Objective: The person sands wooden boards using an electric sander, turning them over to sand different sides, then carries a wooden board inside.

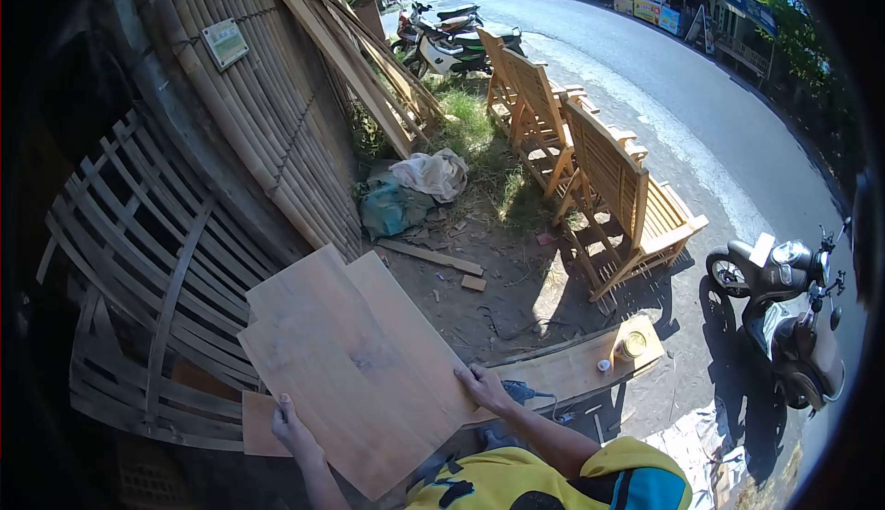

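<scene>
A wide, flat wooden panel (369,372) with stepped corners is tilted in front of me. My left hand (292,432) grips its lower left edge, the thumb lying on the face. On the opposite edge, my right hand (484,390) is closed with its fingers partly hidden behind the wood. Just beyond the right hand, a blue power tool (524,392) lies on a long wooden plank (562,372). A smaller wooden board (263,425) shows behind my left hand.
A yellowish can (632,344) and a small white container (603,365) stand on the plank's far end. Slatted wooden chairs (608,169) line the roadside. Parked motorbikes (802,326) are at right. A bamboo screen (258,105), leaning planks (350,58) and sacks (396,204) are at left.
</scene>
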`<state>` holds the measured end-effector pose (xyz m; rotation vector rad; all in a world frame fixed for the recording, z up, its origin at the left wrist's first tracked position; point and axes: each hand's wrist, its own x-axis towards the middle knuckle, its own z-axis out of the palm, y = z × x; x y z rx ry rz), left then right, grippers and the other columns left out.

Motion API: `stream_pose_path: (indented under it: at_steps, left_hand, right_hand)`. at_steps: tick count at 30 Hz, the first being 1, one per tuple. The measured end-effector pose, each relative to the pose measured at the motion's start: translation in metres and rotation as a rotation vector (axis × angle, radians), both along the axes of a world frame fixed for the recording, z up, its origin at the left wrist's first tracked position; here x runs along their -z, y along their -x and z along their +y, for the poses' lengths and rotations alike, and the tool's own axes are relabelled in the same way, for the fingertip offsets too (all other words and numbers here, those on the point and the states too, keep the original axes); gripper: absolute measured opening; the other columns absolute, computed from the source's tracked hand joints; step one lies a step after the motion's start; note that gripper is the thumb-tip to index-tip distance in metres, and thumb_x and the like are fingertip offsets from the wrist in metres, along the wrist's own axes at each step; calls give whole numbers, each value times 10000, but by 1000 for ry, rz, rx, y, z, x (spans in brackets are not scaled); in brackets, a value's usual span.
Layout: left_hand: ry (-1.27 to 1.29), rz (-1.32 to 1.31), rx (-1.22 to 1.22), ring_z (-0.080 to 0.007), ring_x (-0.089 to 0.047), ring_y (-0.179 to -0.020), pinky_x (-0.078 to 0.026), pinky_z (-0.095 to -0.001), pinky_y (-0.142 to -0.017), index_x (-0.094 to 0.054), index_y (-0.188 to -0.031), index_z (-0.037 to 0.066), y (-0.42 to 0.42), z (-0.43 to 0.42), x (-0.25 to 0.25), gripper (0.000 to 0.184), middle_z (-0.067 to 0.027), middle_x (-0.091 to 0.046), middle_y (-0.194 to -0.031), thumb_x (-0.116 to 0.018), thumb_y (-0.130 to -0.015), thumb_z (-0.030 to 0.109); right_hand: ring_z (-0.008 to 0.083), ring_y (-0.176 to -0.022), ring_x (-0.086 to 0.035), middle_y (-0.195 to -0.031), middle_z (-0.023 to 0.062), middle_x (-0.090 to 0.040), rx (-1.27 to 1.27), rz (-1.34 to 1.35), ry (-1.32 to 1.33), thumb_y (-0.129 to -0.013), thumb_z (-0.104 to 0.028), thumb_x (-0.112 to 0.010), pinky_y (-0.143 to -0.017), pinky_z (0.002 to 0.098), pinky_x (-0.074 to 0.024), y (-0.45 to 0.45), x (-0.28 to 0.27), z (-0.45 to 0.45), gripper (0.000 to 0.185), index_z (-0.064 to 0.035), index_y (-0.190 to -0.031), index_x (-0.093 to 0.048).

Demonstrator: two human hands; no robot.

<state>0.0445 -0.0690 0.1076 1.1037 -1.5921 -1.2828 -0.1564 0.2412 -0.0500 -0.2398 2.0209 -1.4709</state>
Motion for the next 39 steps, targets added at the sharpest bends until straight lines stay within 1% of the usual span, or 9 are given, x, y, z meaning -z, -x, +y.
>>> stream_pose_path:
  at_steps: [5, 7, 8, 11, 13, 15, 19, 26, 39]
  left_hand:
    - [-62, -111, -127, -150, -524, -740, -463, -373, -691, -660, -905, -63, -1, -9, 61, 499, -59, -597, -785, -612, -1108, 391]
    - [-11, -154, -148, -147, -477, -721, -425, -386, -663, -647, -861, -70, 0, 7, 52, 538, -62, -560, -749, -623, -1100, 412]
    - [2, -152, -175, -167, -492, -719, -430, -402, -674, -654, -853, -71, 1, 10, 54, 557, -73, -581, -745, -621, -1097, 430]
    - [-16, -128, -164, -259, -655, -851, -517, -432, -794, -716, -1059, -80, 7, -4, 80, 644, -149, -722, -938, -565, -1095, 544]
    - [-475, 193, -218, -325, -709, -1131, -556, -424, -993, -649, -1363, -45, 36, -9, 77, 788, -187, -731, -1226, -432, -1096, 664]
    - [-695, 362, -119, -304, -575, -1403, -505, -445, -1153, -403, -1606, 8, 52, -18, 93, 843, -170, -557, -1545, -346, -1105, 683]
    - [-606, 749, -5, -293, -564, -1402, -503, -439, -1152, -405, -1608, 54, 100, -1, 144, 835, -147, -587, -1504, -372, -1086, 705]
    - [-1129, 1133, 252, -366, -591, -1368, -487, -552, -1156, -531, -1550, 136, 81, 43, 204, 774, -154, -649, -1431, -324, -1076, 712]
    - [-1307, 1250, 153, -378, -598, -1355, -481, -568, -1159, -524, -1544, 141, 43, 103, 217, 742, -158, -648, -1429, -295, -1080, 672]
  right_hand:
    - [493, -802, -713, -829, 317, -699, 146, 377, -195, -1040, -514, -623, -735, 522, -528, 22, -44, 6, 580, 37, -885, -716]
    - [319, -618, -607, -688, 254, -636, 194, 414, -78, -1067, -401, -645, -659, 453, -502, 19, -49, 10, 508, 50, -837, -676]
    - [110, -600, -479, -613, 65, -544, 201, 520, -61, -1081, -321, -652, -563, 340, -426, 22, -42, 16, 435, 44, -845, -675]
    - [123, -563, -498, -618, 91, -570, 271, 687, 54, -1039, -250, -725, -567, 338, -448, 21, -84, 21, 307, 16, -884, -720]
    - [65, -563, -469, -627, 28, -571, 223, 861, 124, -1008, -169, -763, -539, 286, -413, 18, -129, 22, 185, 5, -947, -748]
    - [74, -656, -636, -756, 51, -713, 131, 811, 359, -981, -121, -774, -624, 236, -503, 5, -172, 22, 210, 39, -1109, -726]
    - [171, -944, -732, -1047, 152, -777, -70, 704, 793, -952, -66, -768, -843, 284, -567, -39, -226, 5, 437, 59, -1345, -625]
    - [410, -1159, -741, -1292, 250, -733, -505, 1022, 676, -760, 98, -696, -998, 439, -590, -86, -202, -40, 611, 5, -1363, -670]
    - [328, -1200, -726, -1350, 149, -725, -769, 1080, 324, -726, -31, -747, -1019, 399, -598, -99, -209, -31, 640, -52, -1363, -695]
